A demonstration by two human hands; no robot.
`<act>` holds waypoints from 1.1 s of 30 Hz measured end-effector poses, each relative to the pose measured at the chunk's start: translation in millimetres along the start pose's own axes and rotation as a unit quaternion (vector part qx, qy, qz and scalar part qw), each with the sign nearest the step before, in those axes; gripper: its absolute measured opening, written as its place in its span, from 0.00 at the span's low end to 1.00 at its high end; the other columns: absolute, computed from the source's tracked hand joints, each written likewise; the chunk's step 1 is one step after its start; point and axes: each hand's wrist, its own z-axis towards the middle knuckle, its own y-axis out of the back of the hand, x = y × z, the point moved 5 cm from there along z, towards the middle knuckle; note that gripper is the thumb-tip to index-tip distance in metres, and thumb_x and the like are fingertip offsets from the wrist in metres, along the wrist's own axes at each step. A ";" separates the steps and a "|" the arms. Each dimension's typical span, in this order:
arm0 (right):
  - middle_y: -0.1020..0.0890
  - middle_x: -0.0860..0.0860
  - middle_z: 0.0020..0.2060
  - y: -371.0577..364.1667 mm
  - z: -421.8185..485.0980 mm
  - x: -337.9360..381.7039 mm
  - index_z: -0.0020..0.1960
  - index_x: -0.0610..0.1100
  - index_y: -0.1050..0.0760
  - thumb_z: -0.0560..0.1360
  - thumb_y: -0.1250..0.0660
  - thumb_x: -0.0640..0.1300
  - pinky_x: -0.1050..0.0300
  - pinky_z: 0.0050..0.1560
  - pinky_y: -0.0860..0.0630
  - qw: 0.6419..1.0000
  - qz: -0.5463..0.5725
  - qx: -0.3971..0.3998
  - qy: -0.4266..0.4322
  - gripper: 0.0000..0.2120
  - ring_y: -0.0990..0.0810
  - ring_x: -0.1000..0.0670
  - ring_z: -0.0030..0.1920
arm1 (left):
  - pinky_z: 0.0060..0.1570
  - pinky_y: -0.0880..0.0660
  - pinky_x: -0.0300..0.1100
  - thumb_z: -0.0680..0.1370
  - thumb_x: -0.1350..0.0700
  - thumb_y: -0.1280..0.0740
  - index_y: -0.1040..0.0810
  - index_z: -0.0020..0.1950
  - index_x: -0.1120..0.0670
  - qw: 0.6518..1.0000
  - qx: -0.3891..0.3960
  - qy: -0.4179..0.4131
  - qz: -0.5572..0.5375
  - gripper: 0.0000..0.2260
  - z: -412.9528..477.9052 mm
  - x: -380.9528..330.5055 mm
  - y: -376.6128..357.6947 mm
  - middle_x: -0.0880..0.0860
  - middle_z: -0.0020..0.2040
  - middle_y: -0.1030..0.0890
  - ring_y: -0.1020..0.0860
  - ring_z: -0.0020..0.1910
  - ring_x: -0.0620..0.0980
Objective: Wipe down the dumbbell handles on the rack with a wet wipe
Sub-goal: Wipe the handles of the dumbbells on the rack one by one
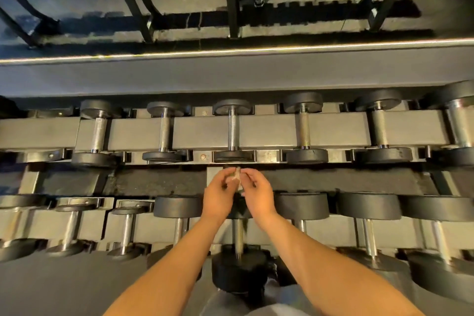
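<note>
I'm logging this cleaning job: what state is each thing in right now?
Wipe: bunched up, held in the air.
Left hand: pinches the wipe.
Right hand: pinches the wipe.
Upper dumbbells: resting in the rack.
Lower dumbbells: resting in the rack.

Dim overhead light, chrome glare, wide-angle edge bending.

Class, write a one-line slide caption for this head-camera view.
Left hand and right hand pinch a crumpled wipe between the two tiers of the dumbbell rack.
</note>
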 end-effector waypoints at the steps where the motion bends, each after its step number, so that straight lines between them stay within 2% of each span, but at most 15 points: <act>1: 0.17 0.53 0.51 -0.1 -9.1 -6.0 0.58 0.49 0.20 0.82 0.35 0.44 0.51 0.57 0.21 1.000 -0.010 0.000 -0.008 0.08 0.19 0.52 0.54 | 0.53 0.25 0.34 0.82 0.56 0.33 0.21 0.63 0.47 1.000 0.008 0.005 0.003 0.10 -8.2 6.7 -0.3 0.44 0.54 0.17 0.19 0.53 0.39; 4: 0.17 0.52 0.51 -5.5 -34.7 -28.8 0.57 0.50 0.20 0.81 0.34 0.46 0.53 0.58 0.21 0.999 -0.009 0.000 -0.050 0.06 0.19 0.53 0.54 | 0.52 0.24 0.36 0.82 0.57 0.33 0.18 0.60 0.51 0.999 0.007 0.004 0.034 0.08 -28.4 24.1 2.3 0.46 0.52 0.16 0.19 0.51 0.40; 8: 0.16 0.50 0.48 -8.6 -62.9 -57.5 0.53 0.48 0.20 0.81 0.34 0.42 0.56 0.52 0.18 0.996 -0.016 -0.046 -0.078 0.05 0.17 0.51 0.50 | 0.42 0.30 0.24 0.83 0.59 0.37 0.18 0.55 0.51 0.997 0.010 -0.006 0.080 0.08 -52.6 52.2 7.3 0.46 0.47 0.17 0.21 0.45 0.39; 10: 0.16 0.48 0.46 -7.6 -74.7 -73.9 0.49 0.48 0.20 0.79 0.34 0.39 0.54 0.50 0.18 0.993 -0.019 -0.071 -0.091 0.06 0.17 0.47 0.49 | 0.41 0.32 0.23 0.83 0.59 0.38 0.18 0.55 0.53 0.996 0.022 -0.010 0.088 0.09 -62.5 70.6 6.2 0.47 0.48 0.18 0.22 0.45 0.40; 13: 0.17 0.49 0.44 -9.5 -90.6 -101.1 0.44 0.52 0.21 0.78 0.35 0.39 0.45 0.55 0.18 0.991 -0.056 -0.085 -0.092 0.10 0.17 0.46 0.48 | 0.46 0.31 0.32 0.83 0.59 0.38 0.18 0.58 0.56 0.994 0.049 0.002 0.099 0.09 -75.7 98.4 1.9 0.50 0.52 0.18 0.21 0.50 0.47; 15: 0.16 0.50 0.44 -9.9 -100.1 -116.8 0.42 0.54 0.20 0.78 0.36 0.37 0.43 0.56 0.19 0.989 -0.070 -0.102 -0.084 0.13 0.18 0.47 0.47 | 0.49 0.31 0.36 0.83 0.60 0.37 0.19 0.58 0.55 0.993 0.059 0.009 0.101 0.09 -83.5 114.0 -1.4 0.50 0.53 0.18 0.21 0.53 0.49; 18: 0.16 0.49 0.45 -9.0 -111.4 -131.0 0.46 0.51 0.19 0.78 0.38 0.33 0.47 0.57 0.20 0.985 -0.066 -0.127 -0.096 0.15 0.19 0.50 0.46 | 0.56 0.25 0.45 0.81 0.58 0.37 0.18 0.55 0.51 0.995 0.057 0.065 0.049 0.09 -93.8 126.9 -6.8 0.50 0.52 0.16 0.19 0.53 0.50; 21: 0.16 0.49 0.46 -10.2 -116.7 -154.2 0.46 0.51 0.18 0.78 0.40 0.33 0.50 0.54 0.19 0.980 -0.023 -0.131 -0.146 0.18 0.18 0.49 0.48 | 0.56 0.21 0.51 0.82 0.52 0.35 0.17 0.49 0.48 0.990 0.048 0.131 -0.027 0.07 -100.8 141.7 -11.8 0.51 0.46 0.15 0.18 0.50 0.53; 25: 0.15 0.50 0.46 -8.6 -109.2 -182.3 0.47 0.51 0.17 0.79 0.39 0.35 0.55 0.54 0.20 0.983 -0.067 -0.107 -0.135 0.15 0.18 0.49 0.49 | 0.61 0.22 0.54 0.80 0.58 0.30 0.17 0.51 0.50 0.989 0.038 0.140 -0.016 0.04 -96.1 179.3 -17.5 0.50 0.50 0.15 0.18 0.52 0.51; 28: 0.16 0.52 0.48 -4.8 -96.5 -207.8 0.50 0.50 0.18 0.80 0.38 0.38 0.52 0.60 0.22 0.982 -0.110 -0.110 -0.111 0.12 0.19 0.51 0.51 | 0.62 0.22 0.50 0.79 0.60 0.29 0.18 0.51 0.49 0.989 0.010 0.147 -0.003 0.06 -83.6 205.4 -25.7 0.48 0.50 0.16 0.18 0.52 0.48; 31: 0.16 0.51 0.51 -3.4 -78.7 -232.6 0.54 0.48 0.18 0.81 0.38 0.39 0.50 0.61 0.22 0.978 -0.159 -0.100 -0.088 0.11 0.19 0.51 0.52 | 0.56 0.23 0.39 0.80 0.60 0.31 0.17 0.54 0.51 0.991 -0.009 0.130 -0.008 0.06 -66.3 221.7 -40.6 0.48 0.51 0.16 0.19 0.52 0.46; 33: 0.16 0.50 0.53 -2.0 -66.5 -243.3 0.57 0.46 0.18 0.81 0.39 0.40 0.51 0.62 0.23 0.974 -0.194 -0.097 -0.060 0.11 0.19 0.51 0.53 | 0.53 0.23 0.36 0.80 0.60 0.31 0.17 0.55 0.53 0.994 -0.021 0.111 -0.015 0.06 -53.3 232.5 -50.7 0.49 0.51 0.16 0.19 0.51 0.46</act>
